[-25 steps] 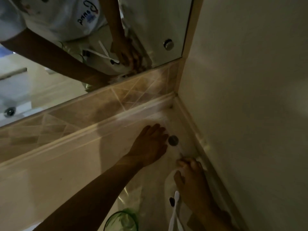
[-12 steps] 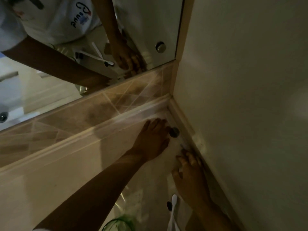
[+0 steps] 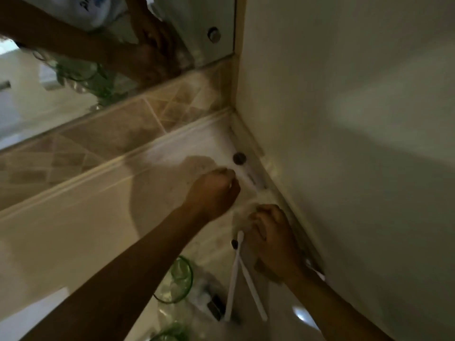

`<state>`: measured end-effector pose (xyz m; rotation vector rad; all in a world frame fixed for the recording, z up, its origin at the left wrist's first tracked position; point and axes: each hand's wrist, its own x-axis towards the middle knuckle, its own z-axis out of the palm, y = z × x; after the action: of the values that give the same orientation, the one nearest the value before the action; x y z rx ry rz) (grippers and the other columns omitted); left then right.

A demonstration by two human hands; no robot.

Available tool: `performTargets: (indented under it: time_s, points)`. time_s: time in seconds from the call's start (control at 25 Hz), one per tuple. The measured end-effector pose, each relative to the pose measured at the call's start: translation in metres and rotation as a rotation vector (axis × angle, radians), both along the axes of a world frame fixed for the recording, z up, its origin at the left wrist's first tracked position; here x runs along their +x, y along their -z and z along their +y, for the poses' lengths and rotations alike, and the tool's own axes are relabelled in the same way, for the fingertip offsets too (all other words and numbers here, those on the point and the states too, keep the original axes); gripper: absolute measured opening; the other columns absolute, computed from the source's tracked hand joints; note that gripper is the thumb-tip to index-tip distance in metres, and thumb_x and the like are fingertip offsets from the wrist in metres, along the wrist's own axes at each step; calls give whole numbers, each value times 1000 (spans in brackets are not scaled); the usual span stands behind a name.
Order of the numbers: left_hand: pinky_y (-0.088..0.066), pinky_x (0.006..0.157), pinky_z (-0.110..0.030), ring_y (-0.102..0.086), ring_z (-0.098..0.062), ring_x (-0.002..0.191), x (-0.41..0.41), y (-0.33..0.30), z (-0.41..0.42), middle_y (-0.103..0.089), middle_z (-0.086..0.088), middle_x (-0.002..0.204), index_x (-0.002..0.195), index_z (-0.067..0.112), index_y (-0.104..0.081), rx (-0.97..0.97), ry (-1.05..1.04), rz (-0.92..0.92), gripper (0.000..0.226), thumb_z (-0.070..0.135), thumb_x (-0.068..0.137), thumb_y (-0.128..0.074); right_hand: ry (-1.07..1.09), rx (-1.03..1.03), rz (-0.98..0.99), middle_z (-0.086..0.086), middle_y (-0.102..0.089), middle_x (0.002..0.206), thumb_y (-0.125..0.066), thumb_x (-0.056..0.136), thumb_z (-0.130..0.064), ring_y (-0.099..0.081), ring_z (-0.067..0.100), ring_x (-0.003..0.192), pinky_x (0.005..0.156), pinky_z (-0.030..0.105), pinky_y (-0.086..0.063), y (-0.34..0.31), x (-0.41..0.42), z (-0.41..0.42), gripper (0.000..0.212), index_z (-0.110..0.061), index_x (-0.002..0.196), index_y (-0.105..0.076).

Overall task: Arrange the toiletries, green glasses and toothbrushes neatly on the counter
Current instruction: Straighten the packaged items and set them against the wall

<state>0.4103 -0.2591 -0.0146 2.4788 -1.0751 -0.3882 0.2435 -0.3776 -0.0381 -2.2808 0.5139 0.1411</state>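
Observation:
Two white toothbrushes (image 3: 233,276) lie crossed on the beige counter (image 3: 73,237), their dark heads just left of my right hand (image 3: 272,238). That hand sits by the right wall with its fingers curled round a pale, blurred translucent item (image 3: 242,214). My left hand (image 3: 213,191) hovers a little farther back, curled into a fist, and nothing plainly shows inside it. A green-rimmed glass (image 3: 181,279) stands under my left forearm. A second green glass (image 3: 170,335) shows at the bottom edge. A small dark toiletry piece (image 3: 216,307) lies by the toothbrush handles.
A small dark round cap (image 3: 239,158) sits in the back corner of the counter, close to the right wall (image 3: 344,143). A tiled backsplash (image 3: 118,134) and a mirror (image 3: 61,77) run along the back. The mirror reflects my arms and a green glass.
My left hand has pulled back from the dark cap and closed from flat fingers into a fist. My right hand has curled tighter. The view dropped, showing more of the toothbrushes and glasses.

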Motion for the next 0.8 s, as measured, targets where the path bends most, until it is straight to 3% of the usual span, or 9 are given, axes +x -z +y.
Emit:
performTargets:
  time_s: [0.12, 0.2, 0.32, 0.44, 0.52, 0.6, 0.72, 0.8]
  points:
    - [-51, 67, -36, -55, -24, 71, -60, -19, -8, -62, -7, 83, 90, 8, -64, 121, 54, 121, 28, 30, 98, -48, 30, -107, 29, 0, -62, 116, -64, 91, -24, -57, 10, 104, 90, 17, -43, 5, -49, -3, 21, -14, 110, -67]
    - [-54, 70, -36, -60, -25, 75, -99, -26, -12, -66, -10, 88, 95, 10, -65, 193, 88, 180, 30, 34, 98, -48, 76, -163, 31, 0, -63, 108, -65, 89, -21, -60, 12, 95, 81, 16, -43, 4, -86, -3, 13, -17, 100, -68]
    - [-53, 72, -37, -64, -30, 78, -159, -22, -14, -70, -16, 90, 93, 4, -69, 116, 76, 416, 28, 26, 98, -51, 65, -344, 72, 8, -64, 120, -62, 83, -18, -63, 23, 103, 88, 27, -50, 9, -140, -10, 27, -15, 109, -67]
    - [-58, 78, -44, -70, -32, 82, -210, 8, -3, -73, -17, 88, 81, 10, -70, 16, -255, 737, 20, 22, 85, -55, 43, -367, 202, 16, -58, 135, -60, 77, -25, -58, 33, 120, 98, 38, -49, 13, -173, -10, 55, -6, 129, -58]
    - [-59, 73, -55, -71, -35, 74, -235, 24, 2, -73, -21, 78, 62, 13, -66, -60, -498, 944, 19, 23, 76, -56, -27, -376, 191, 15, -55, 139, -50, 80, -32, -55, 33, 125, 100, 42, -49, 8, -183, -9, 60, -6, 133, -56]
    - [-57, 78, -61, -71, -37, 76, -253, 36, 4, -72, -22, 76, 59, 14, -66, -137, -690, 1070, 18, 20, 74, -59, -80, -314, 181, 11, -48, 146, -49, 85, -30, -46, 31, 132, 106, 40, -44, 5, -181, -12, 58, -10, 139, -49]
    - [-55, 83, -59, -70, -43, 84, -272, 29, 4, -71, -21, 79, 72, 14, -67, -263, -940, 1150, 15, 12, 86, -60, -147, -172, 191, 2, -38, 152, -52, 91, -26, -34, 22, 139, 113, 35, -34, 6, -177, -14, 53, -17, 143, -43]
    - [-58, 77, -53, -69, -35, 76, -281, 27, 3, -72, -19, 81, 82, 16, -65, -259, -971, 1032, 16, 10, 93, -54, -146, -29, 136, -2, -44, 147, -52, 93, -24, -40, 16, 134, 109, 27, -36, 8, -175, -17, 42, -21, 135, -52]
